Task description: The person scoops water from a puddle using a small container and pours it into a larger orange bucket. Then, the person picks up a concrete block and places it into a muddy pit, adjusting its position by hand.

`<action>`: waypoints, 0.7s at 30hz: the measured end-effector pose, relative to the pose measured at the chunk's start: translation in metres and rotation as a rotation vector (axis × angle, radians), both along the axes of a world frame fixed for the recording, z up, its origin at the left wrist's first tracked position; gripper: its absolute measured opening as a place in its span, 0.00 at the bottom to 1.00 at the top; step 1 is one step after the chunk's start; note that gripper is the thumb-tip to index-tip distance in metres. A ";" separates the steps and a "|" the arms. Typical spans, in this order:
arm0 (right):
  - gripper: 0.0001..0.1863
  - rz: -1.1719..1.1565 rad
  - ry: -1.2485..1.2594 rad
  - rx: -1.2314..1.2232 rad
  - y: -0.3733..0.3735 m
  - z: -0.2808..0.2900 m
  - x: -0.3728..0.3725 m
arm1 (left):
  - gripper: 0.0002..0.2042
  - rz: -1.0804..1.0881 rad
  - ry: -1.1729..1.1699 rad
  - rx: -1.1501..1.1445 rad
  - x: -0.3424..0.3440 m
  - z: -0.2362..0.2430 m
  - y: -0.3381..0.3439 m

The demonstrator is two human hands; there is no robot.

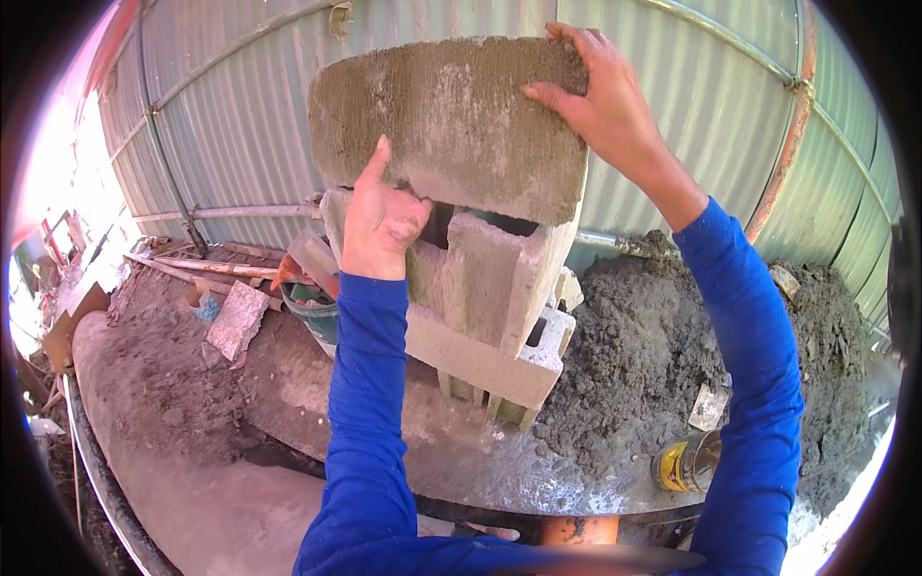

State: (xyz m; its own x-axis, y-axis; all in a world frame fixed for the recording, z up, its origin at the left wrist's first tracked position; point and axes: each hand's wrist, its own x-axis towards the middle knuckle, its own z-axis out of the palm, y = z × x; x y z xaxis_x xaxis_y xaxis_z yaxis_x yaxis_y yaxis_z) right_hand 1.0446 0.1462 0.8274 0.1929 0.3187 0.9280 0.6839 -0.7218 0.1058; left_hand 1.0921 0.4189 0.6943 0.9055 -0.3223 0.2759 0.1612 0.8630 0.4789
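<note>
Behind your left forearm sits a dark green bucket (317,312), mostly hidden, so you cannot tell what is in it; something orange-red pokes out at its rim. Down at the lower right a yellow and black can (684,465) lies on its side at the foot of the mortar heap, its contents not visible.

You hold a grey concrete block (451,120) up in front of you, above a stack of hollow blocks (490,307). Its broad face is rough and sandy, with paler patches, and it tilts a little down to the right. Your left hand (382,226) grips its lower edge, thumb up against the face and fingers curled underneath. Your right hand (600,96) clasps the top right corner, fingers spread over the edge.

The stack stands on a wide curved concrete surface (288,384) dusted with dirt. A big pile of dark wet mortar (643,336) lies just right of the stack. A flat stone slab (236,319) rests to the left. Green corrugated metal sheeting (240,106) with pipe framing closes the background.
</note>
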 end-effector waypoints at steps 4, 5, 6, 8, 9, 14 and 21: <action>0.35 0.005 0.055 -0.044 0.009 -0.001 -0.021 | 0.30 0.123 0.053 0.102 0.007 -0.006 -0.004; 0.35 0.000 0.068 -0.055 0.011 -0.001 -0.023 | 0.28 0.150 0.072 0.120 0.003 -0.006 -0.007; 0.34 -0.007 0.069 -0.065 0.013 0.003 -0.025 | 0.26 0.171 0.092 0.136 -0.001 -0.006 -0.012; 0.34 -0.051 0.109 -0.125 0.008 0.010 -0.025 | 0.26 0.173 0.094 0.193 -0.009 -0.007 -0.017; 0.34 -0.077 0.142 -0.156 0.007 0.011 -0.026 | 0.26 0.193 0.128 0.180 -0.005 -0.009 -0.020; 0.36 -0.223 0.287 -0.542 0.025 0.058 -0.020 | 0.29 0.285 0.218 0.145 -0.005 -0.010 -0.017; 0.35 -0.231 0.836 -0.600 0.063 0.094 -0.021 | 0.36 0.330 0.192 -0.025 -0.008 -0.002 -0.041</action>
